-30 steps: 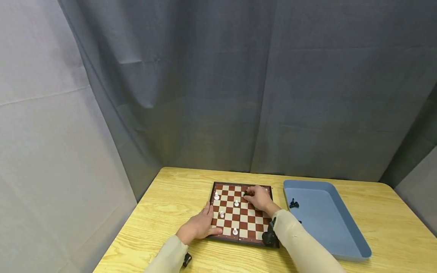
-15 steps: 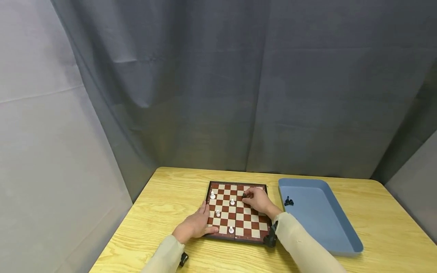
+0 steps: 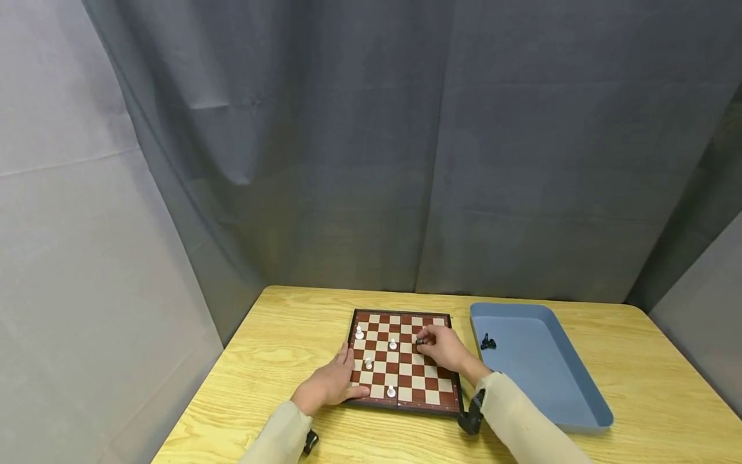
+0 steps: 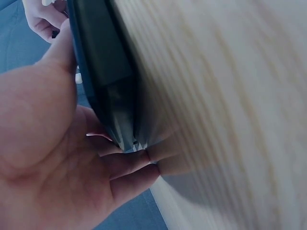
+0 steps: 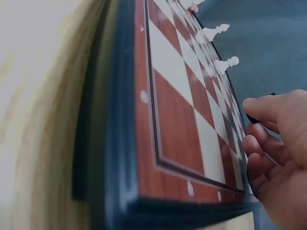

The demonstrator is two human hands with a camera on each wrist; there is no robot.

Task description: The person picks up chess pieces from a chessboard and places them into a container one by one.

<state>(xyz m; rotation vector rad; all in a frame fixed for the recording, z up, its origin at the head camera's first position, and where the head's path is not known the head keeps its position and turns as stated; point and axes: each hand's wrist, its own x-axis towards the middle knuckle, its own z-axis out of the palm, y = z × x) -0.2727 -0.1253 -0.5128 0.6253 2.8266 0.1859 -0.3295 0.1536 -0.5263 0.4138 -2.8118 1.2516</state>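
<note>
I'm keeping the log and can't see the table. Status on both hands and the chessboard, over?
Left hand against left edge of chessboard. Right hand pinches black piece at right half. Four white pieces on left half, clear of right hand.

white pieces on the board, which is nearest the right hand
The white piece level with the right hand, near the fold in the board; the other three are farther left or nearer the camera.

Forward and down from the head, the chessboard (image 3: pixel 406 369) is surveyed; right up close at each wrist, its edge (image 4: pixel 103 62) is caught tilted, the checkered top (image 5: pixel 180 129) shared by head and right-wrist views.
</note>
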